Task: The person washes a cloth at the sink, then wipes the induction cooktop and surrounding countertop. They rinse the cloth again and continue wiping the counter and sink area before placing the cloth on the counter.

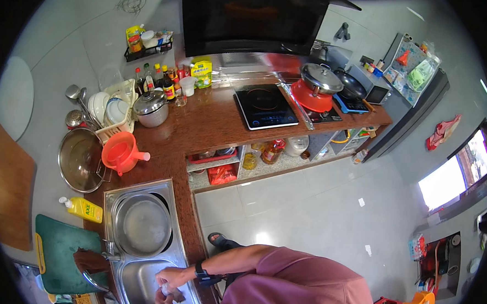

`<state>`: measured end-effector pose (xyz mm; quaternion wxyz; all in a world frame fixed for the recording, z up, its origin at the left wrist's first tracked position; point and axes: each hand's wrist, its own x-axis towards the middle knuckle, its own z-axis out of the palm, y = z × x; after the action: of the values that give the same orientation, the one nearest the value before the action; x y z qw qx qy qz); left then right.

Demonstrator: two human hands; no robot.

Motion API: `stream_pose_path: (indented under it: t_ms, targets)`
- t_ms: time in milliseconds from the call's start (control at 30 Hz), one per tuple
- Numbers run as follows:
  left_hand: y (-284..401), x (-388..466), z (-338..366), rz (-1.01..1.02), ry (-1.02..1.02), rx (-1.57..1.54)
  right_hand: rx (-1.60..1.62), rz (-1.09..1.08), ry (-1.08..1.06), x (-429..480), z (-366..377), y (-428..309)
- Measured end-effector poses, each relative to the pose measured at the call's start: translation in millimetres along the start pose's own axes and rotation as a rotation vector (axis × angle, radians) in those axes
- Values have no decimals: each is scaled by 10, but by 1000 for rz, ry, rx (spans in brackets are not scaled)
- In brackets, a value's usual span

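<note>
Over the lower basin of the stainless steel sink [136, 272], my right hand [174, 277] has its fingers curled down onto a small pale object [165, 288]. My left hand [163, 302] grips the same object from below, partly cut off by the picture's lower edge. What the object is cannot be made out. A dark greyish-brown piece [179, 296] shows beside the hands, too blurred to name. In the upper basin sits a large round metal pan [142, 225]. The faucet [109, 250] stands at the sink's wall side, with a brown cloth [91, 261] by it.
A green cutting board [63, 241], a yellow dish soap bottle [84, 209], a steel basin [80, 160] and a red plastic dipper [121, 149] line the wall side. Farther along the counter are a lidded pot [150, 109] and an induction cooktop [265, 105].
</note>
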<state>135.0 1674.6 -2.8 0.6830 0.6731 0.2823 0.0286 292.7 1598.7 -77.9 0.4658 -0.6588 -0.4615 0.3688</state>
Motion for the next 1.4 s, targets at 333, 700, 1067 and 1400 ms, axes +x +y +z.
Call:
stream_pose_path:
  t_ms: [333,700,1067,1400]
  targets:
    - [141,-149,277,-6,165,53,530,265,33,-401,-449,-274]
    - [-256,211,1153,222,96,-7,478,204,34,-1511,-1309,-7]
    - [290,459,3388,2,-426,-605,588,102,509,-3191,-2595,585]
    - [528,1147,4768,-26,-617,-164,1126,65,748,-4522,-3420,992]
